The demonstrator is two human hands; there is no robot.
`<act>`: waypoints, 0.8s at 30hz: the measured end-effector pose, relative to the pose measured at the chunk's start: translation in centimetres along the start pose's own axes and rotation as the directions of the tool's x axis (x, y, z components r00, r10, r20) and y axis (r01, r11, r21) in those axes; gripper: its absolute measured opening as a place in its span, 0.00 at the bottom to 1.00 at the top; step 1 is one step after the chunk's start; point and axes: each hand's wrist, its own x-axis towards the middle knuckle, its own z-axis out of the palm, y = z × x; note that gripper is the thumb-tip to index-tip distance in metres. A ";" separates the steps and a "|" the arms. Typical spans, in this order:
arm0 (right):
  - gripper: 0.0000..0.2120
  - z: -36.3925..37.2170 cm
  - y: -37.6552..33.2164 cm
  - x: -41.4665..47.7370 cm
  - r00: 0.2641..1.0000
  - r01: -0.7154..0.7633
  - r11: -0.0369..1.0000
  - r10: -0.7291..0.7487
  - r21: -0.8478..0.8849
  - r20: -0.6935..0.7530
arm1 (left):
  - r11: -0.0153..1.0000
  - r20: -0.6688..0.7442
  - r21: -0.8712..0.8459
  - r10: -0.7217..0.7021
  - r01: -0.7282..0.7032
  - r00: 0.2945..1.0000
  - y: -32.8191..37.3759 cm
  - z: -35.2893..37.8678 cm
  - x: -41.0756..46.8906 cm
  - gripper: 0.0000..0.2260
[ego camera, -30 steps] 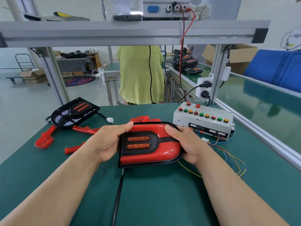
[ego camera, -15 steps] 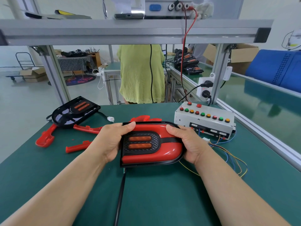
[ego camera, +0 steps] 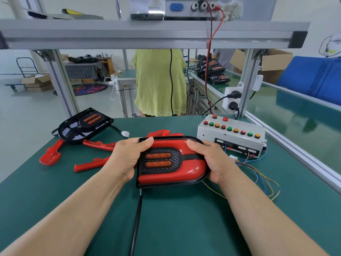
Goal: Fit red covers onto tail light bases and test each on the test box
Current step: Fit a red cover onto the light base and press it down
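A tail light [ego camera: 184,169] with a red cover on its black base sits in the middle of the green table [ego camera: 184,228]. My left hand [ego camera: 127,159] grips its left end, thumb on the top edge. My right hand [ego camera: 212,159] grips its right end, thumb pressing the red cover. A black cable [ego camera: 136,222] runs from the light toward me. The white test box [ego camera: 230,137] with coloured buttons stands just right of the light. A bare black base [ego camera: 84,124] lies at the far left, with loose red covers [ego camera: 49,156] beside it.
Coloured wires [ego camera: 262,174] trail from the test box across the table's right side. A white connector [ego camera: 125,133] lies near the bare base. An aluminium shelf [ego camera: 147,32] spans overhead. A person in a green top [ego camera: 158,80] stands beyond the table.
Both hands keep their grip on the tail light. The light and hands have barely shifted; my thumbs stay on its upper edge.
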 end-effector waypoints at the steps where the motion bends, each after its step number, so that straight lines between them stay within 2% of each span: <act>1: 0.22 0.0 0.1 0.1 1.000 0.003 1.000 -0.003 -0.009 -0.004 | 1.000 0.010 -0.003 -0.003 0.003 1.000 -0.1 0.0 -0.1 0.10; 4: 0.23 -0.2 0.2 0.2 1.000 0.012 1.000 -0.012 -0.012 0.005 | 0.999 0.073 -0.022 -0.034 0.036 0.997 -0.2 -0.3 -0.1 0.16; 7: 0.18 -0.6 0.2 0.3 0.999 -0.003 1.000 0.002 0.015 0.032 | 0.987 0.237 -0.058 -0.133 0.150 0.962 0.2 -1.1 0.1 0.22; 10: 0.21 -0.9 0.2 0.3 0.999 -0.017 1.000 0.017 0.015 0.042 | 0.986 0.302 -0.065 -0.126 0.153 0.945 0.4 -1.6 0.2 0.21; 14: 0.25 -0.8 0.1 0.3 0.998 -0.035 0.999 0.035 0.004 0.049 | 0.993 0.288 -0.024 -0.103 0.115 0.952 0.4 -1.6 0.1 0.19; 19: 0.23 -1.0 0.0 0.5 0.996 -0.070 0.993 0.064 0.091 0.066 | 0.993 0.217 0.107 -0.080 0.057 0.973 0.7 -1.7 -0.3 0.20; 22: 0.17 -1.2 -0.1 0.7 0.998 -0.047 0.986 0.041 0.157 0.046 | 0.985 0.176 0.170 -0.073 0.043 0.982 0.7 -1.5 -0.5 0.21; 24: 0.19 -1.4 -0.1 0.8 0.999 -0.049 0.982 0.044 0.185 0.030 | 0.984 0.136 0.177 -0.051 0.026 0.989 0.8 -1.2 -0.7 0.20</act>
